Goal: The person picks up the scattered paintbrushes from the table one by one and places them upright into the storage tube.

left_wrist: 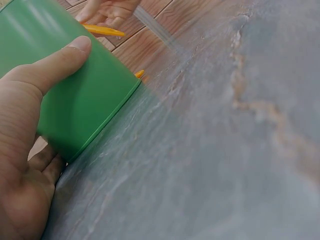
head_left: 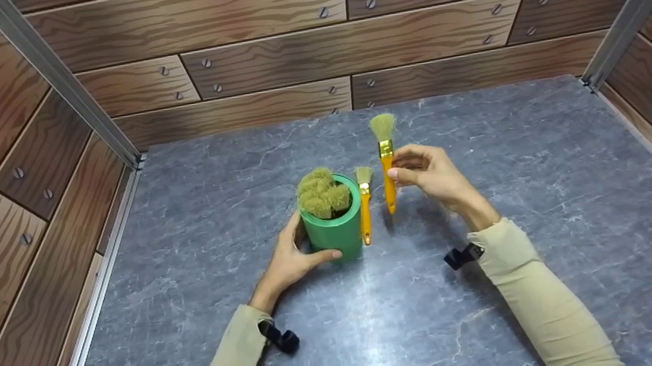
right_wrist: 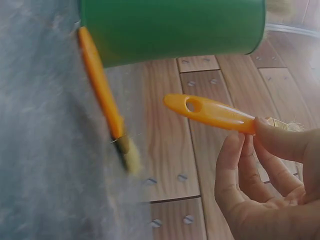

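Note:
A green cylindrical container (head_left: 334, 239) stands upright on the table, with several bristle heads (head_left: 320, 195) showing at its mouth. My left hand (head_left: 294, 258) grips its side, thumb across the front in the left wrist view. To the right of the container, my right hand (head_left: 436, 178) pinches a paintbrush (head_left: 388, 171) by its orange handle, bristles up and handle end down. That brush is above the table in the right wrist view. Between the container and the held brush, a second paintbrush (head_left: 365, 209) lies on the table, its bristles pointing away from me.
The grey marbled table (head_left: 215, 217) is bordered by wood-patterned walls (head_left: 266, 57) at the back and sides. Metal posts (head_left: 68, 82) stand in the back corners. Black straps (head_left: 281, 337) hang from both sleeves.

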The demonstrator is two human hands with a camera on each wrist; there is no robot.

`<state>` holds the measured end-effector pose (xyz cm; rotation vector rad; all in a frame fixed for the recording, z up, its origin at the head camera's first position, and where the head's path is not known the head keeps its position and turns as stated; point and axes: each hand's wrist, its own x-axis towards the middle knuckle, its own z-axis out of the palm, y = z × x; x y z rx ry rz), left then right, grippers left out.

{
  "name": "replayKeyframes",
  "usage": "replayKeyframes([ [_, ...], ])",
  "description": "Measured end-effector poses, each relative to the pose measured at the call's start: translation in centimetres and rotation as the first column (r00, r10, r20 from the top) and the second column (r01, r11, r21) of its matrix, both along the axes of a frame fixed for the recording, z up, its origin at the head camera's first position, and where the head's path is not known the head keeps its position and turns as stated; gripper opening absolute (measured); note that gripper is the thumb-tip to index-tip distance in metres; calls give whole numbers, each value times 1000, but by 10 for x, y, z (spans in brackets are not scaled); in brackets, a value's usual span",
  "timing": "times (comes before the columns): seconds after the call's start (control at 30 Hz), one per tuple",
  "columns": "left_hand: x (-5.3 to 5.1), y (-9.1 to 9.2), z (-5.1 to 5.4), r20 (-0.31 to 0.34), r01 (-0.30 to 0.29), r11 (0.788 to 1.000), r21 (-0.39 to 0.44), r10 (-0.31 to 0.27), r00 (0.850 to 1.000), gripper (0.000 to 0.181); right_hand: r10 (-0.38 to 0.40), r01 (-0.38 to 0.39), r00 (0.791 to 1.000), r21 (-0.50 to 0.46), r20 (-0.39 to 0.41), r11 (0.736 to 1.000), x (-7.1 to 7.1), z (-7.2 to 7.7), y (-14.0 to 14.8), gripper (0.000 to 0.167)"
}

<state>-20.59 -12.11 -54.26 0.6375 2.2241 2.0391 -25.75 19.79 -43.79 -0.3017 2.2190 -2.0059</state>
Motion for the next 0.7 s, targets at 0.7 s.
replayKeyframes([
  [0.7, 1, -1, -1, -18, -4, 1000, -25, 3, 1000, 108, -19, 9, 986, -62, -164, 998, 30, 49, -23, 29],
])
